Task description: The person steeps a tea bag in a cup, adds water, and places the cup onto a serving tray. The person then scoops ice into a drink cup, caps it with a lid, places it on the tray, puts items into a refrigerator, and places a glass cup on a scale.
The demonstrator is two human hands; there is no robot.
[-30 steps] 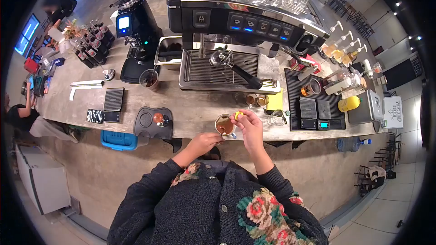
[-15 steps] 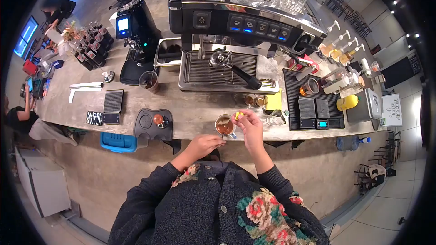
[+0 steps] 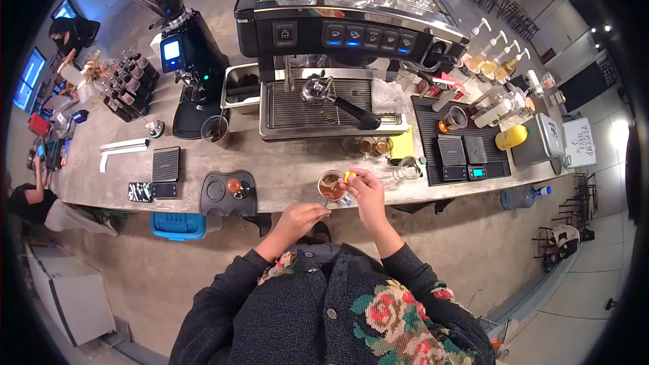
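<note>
A mug (image 3: 322, 190) of reddish-brown liquid stands near the front edge of the counter, with what looks like a pale tea bag (image 3: 330, 180) in it. Between the fingertips of my right hand (image 3: 368, 192), just right of the mug, is a small yellow tea bag tag (image 3: 349, 176). My left hand (image 3: 302, 220) is below and left of the mug, thumb and fingers pinched together. Whatever that pinch may hold is too small to make out.
Behind the mug stands an espresso machine (image 3: 351, 20) with a portafilter (image 3: 351, 109). A grinder (image 3: 196, 61), a tamping mat (image 3: 215, 196), scales (image 3: 451, 152), a glass pitcher (image 3: 407, 169) and a yellow bottle (image 3: 511, 137) are around it. People (image 3: 71, 34) are at the far left.
The view has shifted slightly, so the counter things sit a little further left. My right hand keeps the yellow tag beside the mug; my left hand stays pinched, slightly lower.
</note>
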